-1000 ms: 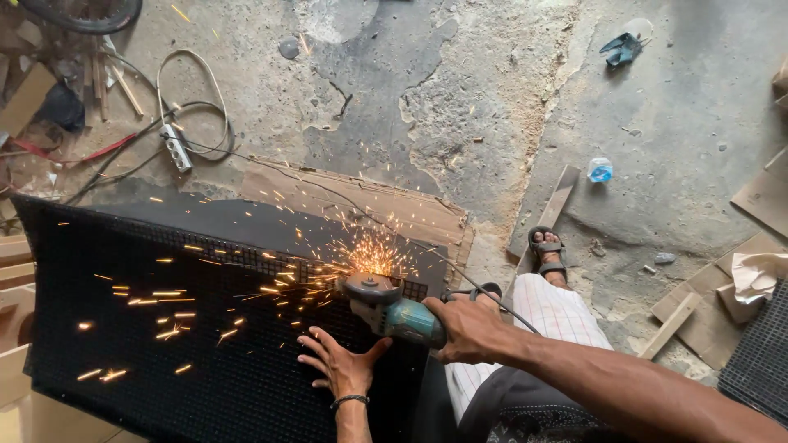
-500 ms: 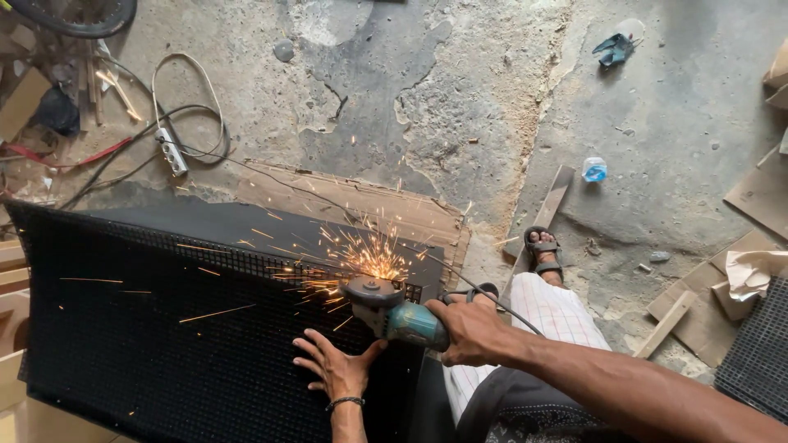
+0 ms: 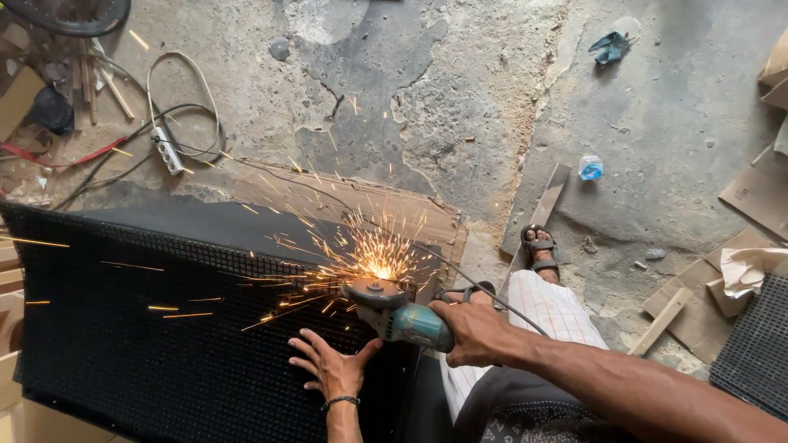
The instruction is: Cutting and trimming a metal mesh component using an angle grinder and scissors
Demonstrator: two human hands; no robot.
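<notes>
Angle grinder (image 3: 400,312), teal body, grey guard, running against the black mesh panel (image 3: 148,328); sparks (image 3: 373,258) burst off the disc at the panel's upper edge and streak away to the left over the mesh.

Around it: panel stands on the concrete floor (image 3: 460,98), its dark face spreading leftward from the fingers. Behind the spark point, a flattened sheet of brown cardboard (image 3: 345,201) lies on the floor. Grinder's black cord (image 3: 492,295) runs off past the right wrist, over the knee in pale checked cloth (image 3: 546,316). Beyond the knee, a sandalled foot (image 3: 539,248) beside a wooden slat (image 3: 546,201). Further out: a white power strip (image 3: 167,150) with looped cables, up and left of the sparks; a small plastic bottle (image 3: 590,168) well beyond the foot; cardboard scraps and a second piece of dark mesh (image 3: 751,349) off to the right. Nothing stands between the hands and the cut.

Right hand (image 3: 472,332): fingers wrapped tight round the grinder's body, clamped on it; the disc end juts out just left of the knuckles.

Left hand (image 3: 332,367): flat on the mesh, fingers spread apart, pressing, gripping nothing. The grinder head sits just above and right of these fingertips, thumb nearly under the guard; whether it touches, I cannot tell. Dark band on that wrist.
</notes>
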